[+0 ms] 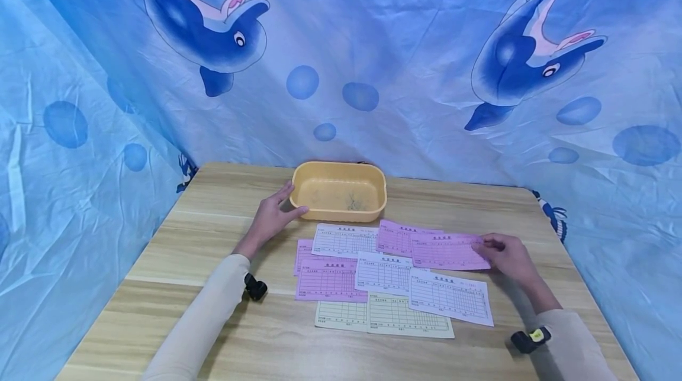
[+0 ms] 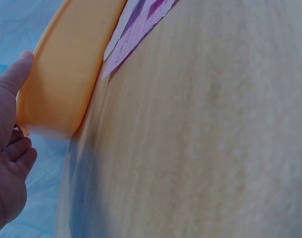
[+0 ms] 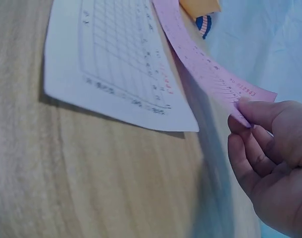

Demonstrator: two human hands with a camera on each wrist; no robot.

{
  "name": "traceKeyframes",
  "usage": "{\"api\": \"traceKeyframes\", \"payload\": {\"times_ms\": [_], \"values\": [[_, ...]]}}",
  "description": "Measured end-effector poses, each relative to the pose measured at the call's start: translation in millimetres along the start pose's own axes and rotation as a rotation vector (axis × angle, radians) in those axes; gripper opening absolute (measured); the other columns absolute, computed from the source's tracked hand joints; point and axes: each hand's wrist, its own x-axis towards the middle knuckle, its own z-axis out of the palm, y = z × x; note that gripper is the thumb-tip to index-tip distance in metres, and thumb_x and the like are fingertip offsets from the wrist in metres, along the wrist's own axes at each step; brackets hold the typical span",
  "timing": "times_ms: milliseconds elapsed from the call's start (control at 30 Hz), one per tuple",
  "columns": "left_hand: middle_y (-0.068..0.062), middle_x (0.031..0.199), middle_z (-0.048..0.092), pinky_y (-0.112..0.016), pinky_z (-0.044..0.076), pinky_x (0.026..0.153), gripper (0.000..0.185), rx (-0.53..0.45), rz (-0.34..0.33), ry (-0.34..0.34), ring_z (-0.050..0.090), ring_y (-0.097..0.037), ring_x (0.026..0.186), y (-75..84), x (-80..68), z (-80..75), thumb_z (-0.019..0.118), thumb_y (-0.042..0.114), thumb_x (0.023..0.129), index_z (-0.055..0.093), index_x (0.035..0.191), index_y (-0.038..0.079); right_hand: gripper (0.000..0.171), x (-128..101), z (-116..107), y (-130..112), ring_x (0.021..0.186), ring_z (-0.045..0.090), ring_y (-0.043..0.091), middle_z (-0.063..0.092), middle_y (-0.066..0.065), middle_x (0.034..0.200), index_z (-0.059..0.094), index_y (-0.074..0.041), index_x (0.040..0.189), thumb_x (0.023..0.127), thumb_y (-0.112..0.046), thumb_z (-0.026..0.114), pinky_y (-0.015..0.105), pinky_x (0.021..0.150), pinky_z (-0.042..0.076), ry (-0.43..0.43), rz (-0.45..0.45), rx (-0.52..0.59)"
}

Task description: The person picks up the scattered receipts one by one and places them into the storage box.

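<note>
At the back of the table, my left hand (image 1: 270, 219) grips the left end of a yellow plastic basin (image 1: 341, 215). In the left wrist view its thumb lies on the basin's rim and the other fingers curl beyond the end. On the right, my right hand (image 1: 510, 260) pinches the corner of a pink receipt slip (image 1: 450, 252) between thumb and fingers. That corner is lifted off the table in the right wrist view, and the slip bends. Under its left part lies another pink slip (image 1: 393, 238). A white slip (image 1: 453, 297) lies just in front.
Several more printed slips overlap before the basin: white ones (image 1: 341, 240), pink ones (image 1: 325, 280) and pale green ones (image 1: 407, 317). Some dark marks show on the basin's floor. A blue dolphin-print cloth (image 1: 362, 44) hangs behind and beside the wooden table (image 1: 277, 339).
</note>
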Motion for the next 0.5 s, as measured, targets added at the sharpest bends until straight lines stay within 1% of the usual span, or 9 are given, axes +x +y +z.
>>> {"api": "traceKeyframes", "payload": {"times_ms": [167, 400, 500], "values": [[-0.007, 0.164, 0.032, -0.046, 0.022, 0.126, 0.096, -0.004, -0.005, -0.003, 0.029, -0.026, 0.153, 0.0, 0.5, -0.6, 0.080, 0.055, 0.083, 0.041, 0.154, 0.003, 0.037, 2, -5, -5, 0.084, 0.061, 0.020, 0.071, 0.011, 0.100, 0.070, -0.002, 0.117, 0.101, -0.035, 0.066, 0.022, 0.064, 0.051, 0.007, 0.018, 0.019], [-0.007, 0.164, 0.033, -0.047, 0.022, 0.126, 0.097, 0.006, -0.012, -0.005, 0.029, -0.027, 0.153, -0.4, 1.0, -0.9, 0.080, 0.056, 0.083, 0.041, 0.154, 0.003, 0.037, 5, -13, -14, 0.082, 0.061, 0.018, 0.071, 0.012, 0.103, 0.070, -0.002, 0.115, 0.102, -0.037, 0.065, 0.024, 0.063, 0.053, 0.020, 0.015, 0.030], [-0.008, 0.164, 0.033, -0.047, 0.024, 0.126, 0.096, 0.001, -0.005, -0.002, 0.030, -0.028, 0.152, -0.1, 0.9, -0.6, 0.080, 0.055, 0.083, 0.042, 0.153, 0.002, 0.039, 9, -16, -20, 0.083, 0.060, 0.018, 0.071, 0.012, 0.103, 0.070, -0.004, 0.114, 0.101, -0.040, 0.064, 0.022, 0.064, 0.052, 0.036, 0.013, 0.030]]}}
